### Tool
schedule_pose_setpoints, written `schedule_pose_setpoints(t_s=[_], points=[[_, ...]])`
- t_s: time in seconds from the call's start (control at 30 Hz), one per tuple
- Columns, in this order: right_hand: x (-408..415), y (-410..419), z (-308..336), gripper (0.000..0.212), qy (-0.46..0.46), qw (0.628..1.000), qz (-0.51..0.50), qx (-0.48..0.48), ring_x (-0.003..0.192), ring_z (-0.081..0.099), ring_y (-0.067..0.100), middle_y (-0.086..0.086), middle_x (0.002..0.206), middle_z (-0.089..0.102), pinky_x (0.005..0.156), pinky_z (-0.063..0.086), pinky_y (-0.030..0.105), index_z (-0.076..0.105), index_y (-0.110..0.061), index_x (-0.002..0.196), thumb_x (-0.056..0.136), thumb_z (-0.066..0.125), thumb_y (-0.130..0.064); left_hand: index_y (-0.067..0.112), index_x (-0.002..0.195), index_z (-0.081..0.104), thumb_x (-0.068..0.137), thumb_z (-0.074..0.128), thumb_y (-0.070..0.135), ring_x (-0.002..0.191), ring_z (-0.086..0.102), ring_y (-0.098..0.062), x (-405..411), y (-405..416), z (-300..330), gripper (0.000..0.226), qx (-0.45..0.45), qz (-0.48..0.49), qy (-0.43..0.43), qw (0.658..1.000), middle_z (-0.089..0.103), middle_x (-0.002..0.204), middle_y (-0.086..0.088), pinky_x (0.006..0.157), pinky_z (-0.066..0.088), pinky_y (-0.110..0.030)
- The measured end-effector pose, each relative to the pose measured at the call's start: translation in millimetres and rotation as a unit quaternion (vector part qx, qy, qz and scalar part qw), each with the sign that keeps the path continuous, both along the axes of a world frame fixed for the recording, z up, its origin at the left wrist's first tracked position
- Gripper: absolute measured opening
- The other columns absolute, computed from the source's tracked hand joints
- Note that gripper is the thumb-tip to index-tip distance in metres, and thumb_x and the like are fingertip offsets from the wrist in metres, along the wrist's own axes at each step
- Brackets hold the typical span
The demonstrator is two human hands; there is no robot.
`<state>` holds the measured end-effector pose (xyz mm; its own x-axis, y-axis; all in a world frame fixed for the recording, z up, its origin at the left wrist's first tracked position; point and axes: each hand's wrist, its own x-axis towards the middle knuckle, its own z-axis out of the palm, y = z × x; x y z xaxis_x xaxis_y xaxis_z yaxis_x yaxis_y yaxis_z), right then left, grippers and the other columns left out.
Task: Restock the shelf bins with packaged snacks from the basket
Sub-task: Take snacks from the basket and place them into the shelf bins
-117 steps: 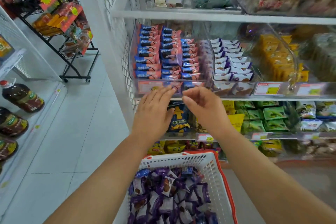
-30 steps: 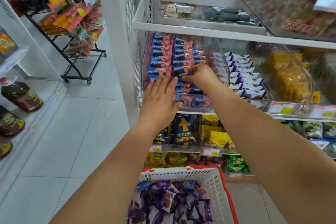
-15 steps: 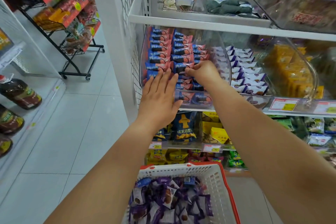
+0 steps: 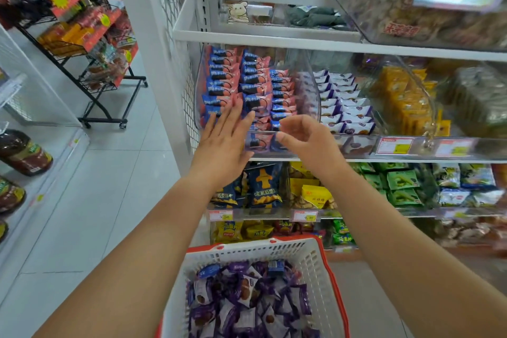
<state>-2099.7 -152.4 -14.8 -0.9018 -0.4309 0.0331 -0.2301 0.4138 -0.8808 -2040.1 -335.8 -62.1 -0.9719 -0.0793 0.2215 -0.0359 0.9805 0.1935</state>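
The white shelf unit (image 4: pixel 274 38) carries a clear bin (image 4: pixel 310 85) packed with rows of pink-and-blue snack packets (image 4: pixel 233 77). Below, the red-rimmed white basket (image 4: pixel 315 258) holds a heap of purple packets (image 4: pixel 247 299). The left hand (image 4: pixel 222 143) lies flat, fingers straight and together, at the bin's front. The right hand (image 4: pixel 307 140) hovers beside it, fingers loosely curled, seemingly holding nothing.

Bare forearms, no sleeves — hands (image 4: pixel 223 143) ungloved, no rings.
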Motion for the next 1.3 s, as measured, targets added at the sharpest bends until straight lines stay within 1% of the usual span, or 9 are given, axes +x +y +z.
schedule_pose_setpoints(t_s=[0.13,0.23,0.43,0.6,0.77,0.93,1.1,1.2,1.3], points=[[30,29,-30,0.010,-0.090,0.996,0.020,-0.008,0.088,0.068,0.012,-0.004,0.092,0.071,0.084,0.054,0.025,0.064,-0.027,0.100,0.090,0.068,-0.026,0.021,0.148,0.036,0.093,0.061,0.030,0.147,0.022,-0.028,40,37,-19,0.061,0.020,-0.065,0.069,0.995,0.024,0.160,-0.006,0.121,0.018,-0.047],[56,52,-74,0.007,-0.147,0.988,0.028,0.023,0.084,0.068,0.013,-0.001,0.090,0.070,0.079,0.055,0.029,0.064,-0.025,0.098,0.092,0.067,-0.025,0.020,0.135,0.053,0.094,0.062,0.030,0.126,0.047,-0.024,79,64,-61,0.043,0.128,-0.050,-0.012,0.990,0.051,0.137,-0.002,0.104,0.042,-0.041],[108,97,-189,0.005,-0.269,0.958,-0.009,0.096,0.073,0.063,0.017,0.002,0.083,0.067,0.076,0.055,0.034,0.064,-0.020,0.090,0.091,0.067,-0.016,0.023,0.118,0.064,0.098,0.055,0.029,0.104,0.057,-0.012,149,92,-136,0.022,0.316,0.040,-0.215,0.923,0.063,0.117,0.004,0.087,0.047,-0.029],[134,116,-259,0.019,-0.326,0.919,-0.003,0.221,0.068,0.055,0.019,0.004,0.071,0.057,0.074,0.052,0.040,0.056,-0.019,0.074,0.091,0.064,-0.015,0.027,0.114,0.064,0.100,0.051,0.034,0.100,0.058,-0.007,181,101,-166,0.020,0.344,0.075,-0.300,0.886,0.062,0.114,0.011,0.084,0.047,-0.026],[142,110,-312,0.031,-0.343,0.864,0.060,0.364,0.065,0.049,0.018,0.003,0.068,0.049,0.060,0.039,0.029,0.044,-0.018,0.064,0.092,0.058,-0.013,0.030,0.113,0.062,0.100,0.051,0.035,0.104,0.056,-0.004,197,95,-182,0.018,0.364,0.105,-0.328,0.865,0.060,0.114,0.015,0.084,0.045,-0.023],[133,84,-355,0.006,-0.333,0.878,0.025,0.342,0.087,0.060,0.028,0.009,0.094,0.060,0.080,0.050,0.037,0.056,-0.016,0.099,0.095,0.053,-0.019,0.030,0.112,0.063,0.099,0.053,0.033,0.104,0.056,-0.003,216,80,-201,0.017,0.374,0.147,-0.336,0.852,0.059,0.110,0.016,0.089,0.049,-0.028],[100,56,-395,0.025,-0.358,0.872,-0.194,0.272,0.095,0.062,0.034,0.018,0.112,0.064,0.078,0.052,0.037,0.059,-0.005,0.115,0.091,0.060,-0.008,0.027,0.113,0.065,0.098,0.053,0.031,0.103,0.059,-0.005,230,70,-223,0.019,0.378,0.160,-0.354,0.840,0.060,0.106,0.017,0.092,0.049,-0.028],[87,48,-424,0.047,-0.364,0.874,-0.180,0.266,0.106,0.057,0.030,0.012,0.123,0.057,0.081,0.048,0.034,0.049,-0.009,0.128,0.085,0.068,-0.010,0.027,0.114,0.064,0.099,0.053,0.030,0.098,0.057,-0.003,234,68,-234,0.019,0.381,0.156,-0.363,0.836,0.058,0.103,0.018,0.084,0.044,-0.019],[84,55,-449,0.077,-0.349,0.853,-0.084,0.380,0.121,0.050,0.040,0.019,0.140,0.043,0.094,0.050,0.047,0.030,-0.013,0.145,0.081,0.074,-0.017,0.027,0.113,0.063,0.099,0.053,0.029,0.099,0.056,-0.002,233,68,-241,0.018,0.389,0.164,-0.364,0.830,0.057,0.102,0.019,0.086,0.043,-0.019]])
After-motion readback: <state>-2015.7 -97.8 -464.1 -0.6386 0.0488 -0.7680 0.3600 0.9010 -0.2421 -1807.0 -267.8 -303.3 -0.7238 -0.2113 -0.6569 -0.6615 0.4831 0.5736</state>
